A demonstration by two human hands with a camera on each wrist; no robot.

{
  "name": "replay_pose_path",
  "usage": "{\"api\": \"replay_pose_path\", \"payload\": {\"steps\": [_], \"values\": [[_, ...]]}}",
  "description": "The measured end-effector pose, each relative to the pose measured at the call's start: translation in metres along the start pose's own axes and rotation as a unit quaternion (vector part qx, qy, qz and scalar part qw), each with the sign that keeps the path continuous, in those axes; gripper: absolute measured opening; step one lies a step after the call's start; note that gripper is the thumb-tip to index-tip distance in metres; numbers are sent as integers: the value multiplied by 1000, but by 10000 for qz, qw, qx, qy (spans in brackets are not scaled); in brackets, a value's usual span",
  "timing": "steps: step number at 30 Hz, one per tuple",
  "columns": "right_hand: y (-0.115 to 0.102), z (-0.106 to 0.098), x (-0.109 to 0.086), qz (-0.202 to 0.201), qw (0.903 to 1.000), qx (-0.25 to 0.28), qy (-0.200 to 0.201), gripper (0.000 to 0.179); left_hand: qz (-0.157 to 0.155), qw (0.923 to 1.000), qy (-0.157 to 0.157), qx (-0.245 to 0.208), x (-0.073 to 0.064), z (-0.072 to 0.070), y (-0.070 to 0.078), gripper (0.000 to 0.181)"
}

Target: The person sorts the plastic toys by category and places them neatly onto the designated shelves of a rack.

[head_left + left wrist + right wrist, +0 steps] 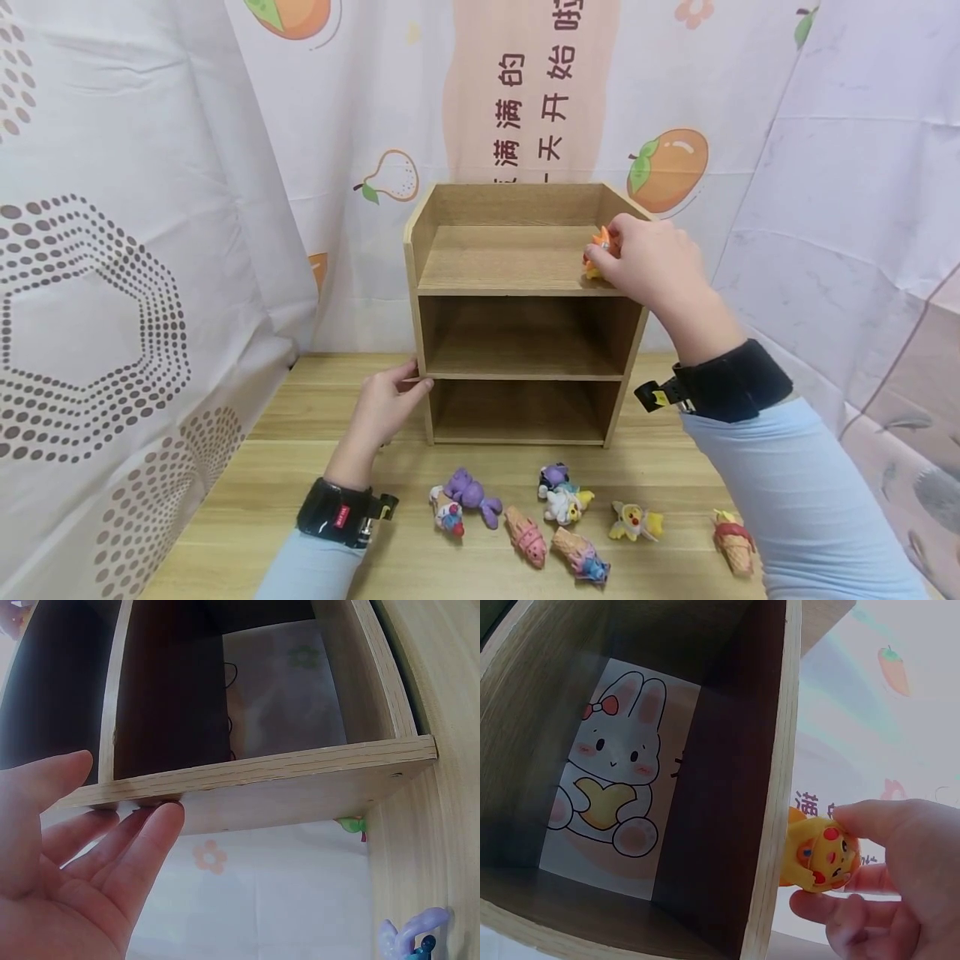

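A small yellow-and-orange toy figure [821,855] stands at the right front of the top shelf. My right hand [660,258] pinches it between thumb and fingers, close over the shelf's front edge. The wooden shelf unit [517,377] stands upright on the table with three levels. At its left side, my left hand [386,404] rests its fingertips on the outer side panel [285,806], fingers fairly straight and thumb near the front edge. Both lower compartments hold nothing.
On the table before the unit lie several toys: a purple figure [472,493], ice-cream cone toys [527,537], a white-and-yellow figure [566,503], a yellow figure [635,522] and a red-topped cone [733,543] at right. A printed curtain [360,100] hangs behind.
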State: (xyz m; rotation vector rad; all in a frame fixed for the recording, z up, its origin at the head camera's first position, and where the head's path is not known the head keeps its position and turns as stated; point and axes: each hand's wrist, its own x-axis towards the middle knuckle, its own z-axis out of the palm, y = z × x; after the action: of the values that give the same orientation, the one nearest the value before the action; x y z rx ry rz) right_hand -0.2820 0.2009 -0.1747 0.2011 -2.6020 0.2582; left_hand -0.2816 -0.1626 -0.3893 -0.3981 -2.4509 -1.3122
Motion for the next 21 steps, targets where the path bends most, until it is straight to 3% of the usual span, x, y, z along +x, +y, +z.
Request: {"api": "replay_pose_path", "payload": {"steps": [21], "values": [[-4,7,8,143,9998,79,-80,46,46,10000,-4,-24,0,0,0,54]]}}
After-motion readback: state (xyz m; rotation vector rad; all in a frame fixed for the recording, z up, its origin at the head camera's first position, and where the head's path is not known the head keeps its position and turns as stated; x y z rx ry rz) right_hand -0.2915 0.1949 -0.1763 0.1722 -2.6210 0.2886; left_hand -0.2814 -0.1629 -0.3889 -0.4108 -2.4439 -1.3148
